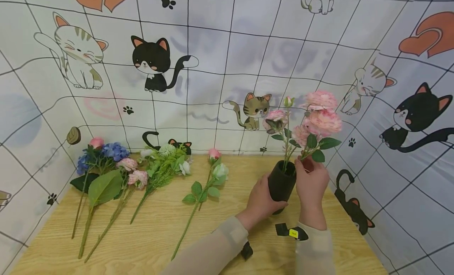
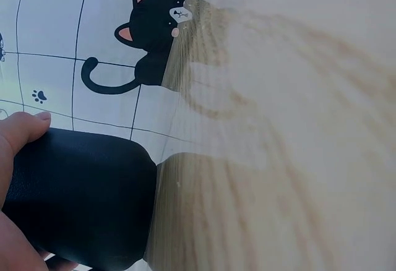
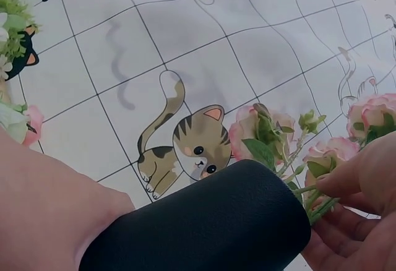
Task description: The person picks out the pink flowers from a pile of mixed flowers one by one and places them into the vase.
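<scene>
Black vase [image 1: 282, 185]: held at the right of the wooden table [image 1: 142, 243], long axis near upright, mouth tipped slightly right; whether its base was borne by the table could not be told.
Left hand [image 1: 261, 198]: set at the vase's left and near side, fingers and thumb wrapped round its lower body.
Right hand [image 1: 313, 180]: placed just right of the mouth, the nearer hand to it; a stem of the pink flowers [image 1: 322, 121] was pinched between thumb and fingers.
Pinched stem: slanted up and right from the mouth, blooms carried above the right hand.
Pink bud [image 1: 289, 102]: raised above the mouth, left of the pinched stem, touched by neither hand.
Pale rose [image 1: 220, 171]: laid well left of the vase, head far, stem near.
</scene>
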Demonstrator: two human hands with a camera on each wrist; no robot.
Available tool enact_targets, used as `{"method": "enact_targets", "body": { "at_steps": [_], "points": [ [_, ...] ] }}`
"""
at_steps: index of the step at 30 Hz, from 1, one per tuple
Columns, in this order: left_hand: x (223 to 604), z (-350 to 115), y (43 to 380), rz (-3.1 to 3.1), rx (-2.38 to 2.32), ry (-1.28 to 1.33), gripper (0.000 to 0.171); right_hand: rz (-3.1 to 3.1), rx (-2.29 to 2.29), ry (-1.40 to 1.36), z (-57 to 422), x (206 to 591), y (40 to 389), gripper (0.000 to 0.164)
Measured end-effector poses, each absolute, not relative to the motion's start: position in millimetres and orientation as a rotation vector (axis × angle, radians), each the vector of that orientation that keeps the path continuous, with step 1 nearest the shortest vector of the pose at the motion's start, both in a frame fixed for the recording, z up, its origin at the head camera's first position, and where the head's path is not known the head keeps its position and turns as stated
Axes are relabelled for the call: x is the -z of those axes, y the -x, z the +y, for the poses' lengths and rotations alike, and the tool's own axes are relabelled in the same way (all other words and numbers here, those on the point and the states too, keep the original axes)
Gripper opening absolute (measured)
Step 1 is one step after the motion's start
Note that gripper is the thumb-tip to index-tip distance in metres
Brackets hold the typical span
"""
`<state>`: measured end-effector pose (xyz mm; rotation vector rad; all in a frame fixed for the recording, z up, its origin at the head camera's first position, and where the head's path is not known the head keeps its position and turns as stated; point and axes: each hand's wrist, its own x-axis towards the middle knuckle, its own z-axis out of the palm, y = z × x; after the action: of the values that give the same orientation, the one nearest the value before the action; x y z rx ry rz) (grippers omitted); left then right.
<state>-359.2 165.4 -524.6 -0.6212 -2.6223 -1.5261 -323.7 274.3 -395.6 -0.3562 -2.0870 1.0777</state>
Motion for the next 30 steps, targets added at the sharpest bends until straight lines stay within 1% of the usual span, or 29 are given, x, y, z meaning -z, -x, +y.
{"method": "enact_targets", "body": {
  "at_steps": [8, 10, 16, 22, 25, 27, 29, 30],
  "points": [
    [522.0, 165.2, 359.3, -2.622, 1.533, 0.626, 0.1, -2.048, -1.16, 0.387, 274.3, 392.8, 324.6, 0.022],
    [521.9, 165.4, 359.4, -2.628, 1.538, 0.619, 0.1, -2.036, -1.196, 0.4, 274.2, 391.9, 324.2, 0.026],
    [524.0, 165.1, 359.1, -2.633, 1.552, 0.614, 0.101, -1.965, -1.316, 0.42, 273.4, 391.2, 322.1, 0.049],
    [523.5, 165.3, 356.4, -2.63, 1.549, 0.616, 0.101, -1.894, -1.397, 0.338, 273.5, 393.9, 320.2, 0.07],
    [522.8, 165.1, 356.5, -2.634, 1.55, 0.615, 0.101, -1.848, -1.452, 0.3, 273.1, 392.3, 320.3, 0.083],
    [522.8, 164.8, 356.9, -2.633, 1.551, 0.615, 0.101, -1.796, -1.504, 0.28, 273.1, 391.5, 320.8, 0.088],
    [522.8, 164.1, 357.2, -2.634, 1.553, 0.615, 0.101, -1.703, -1.58, 0.221, 273.5, 393.2, 322.2, 0.088],
    [522.9, 164.0, 357.3, -2.633, 1.549, 0.614, 0.101, -1.65, -1.62, 0.177, 274.0, 395.0, 323.3, 0.086]
  ]
}}
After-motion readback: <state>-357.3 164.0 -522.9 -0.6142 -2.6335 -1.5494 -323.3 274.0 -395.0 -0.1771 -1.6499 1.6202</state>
